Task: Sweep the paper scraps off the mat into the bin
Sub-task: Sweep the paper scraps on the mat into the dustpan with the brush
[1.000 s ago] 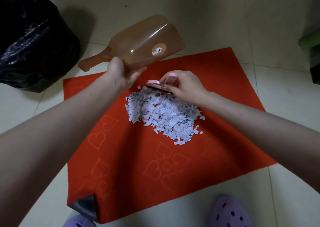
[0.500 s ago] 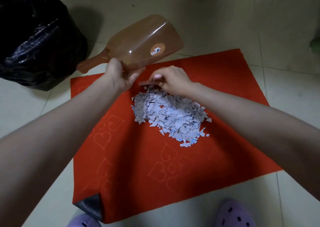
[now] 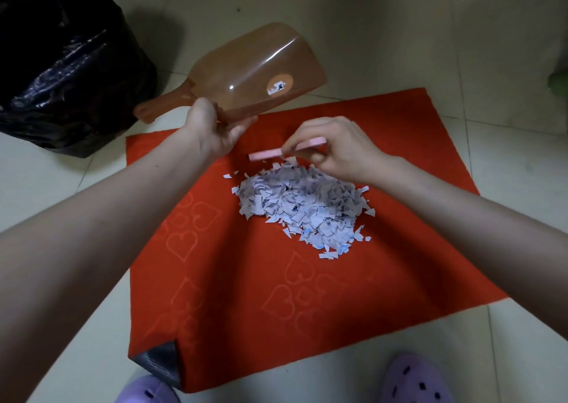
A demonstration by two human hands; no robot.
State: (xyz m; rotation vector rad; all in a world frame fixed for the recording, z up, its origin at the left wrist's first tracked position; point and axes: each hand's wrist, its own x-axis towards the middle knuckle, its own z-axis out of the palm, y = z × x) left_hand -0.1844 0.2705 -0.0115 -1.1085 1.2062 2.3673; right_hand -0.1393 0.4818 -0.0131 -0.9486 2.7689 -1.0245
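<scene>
Pale glossy floor tiles [image 3: 399,49] with thin grout lines carry a red rectangular felt-like mat [image 3: 246,279] embossed with heart outlines. Its near left corner is folded over, showing a dark grey ribbed backing [image 3: 159,359].

A crinkled black plastic bin bag [image 3: 67,73] bulges on the tiles beyond the mat's far left corner, apart from the mat. Bare tile lies between them.

A translucent orange-brown plastic scoop [image 3: 261,76], with a rounded bowl, a flat handle and a round sticker, is held in the air over the mat's far left edge. The left hand [image 3: 215,129] grips it at the bowl's near rim, thumb on top and fingers curled beneath.

The heap of small white torn paper scraps [image 3: 301,206] sits right of the mat's middle, with wide bare red toward the near and left edges. The right hand [image 3: 335,147] is at the heap's far side, fingers bent together and pinching a thin flat pink plastic bar [image 3: 264,154] just above the farthest scraps.

Two lilac perforated clogs [image 3: 415,378] stand by the near edge.
</scene>
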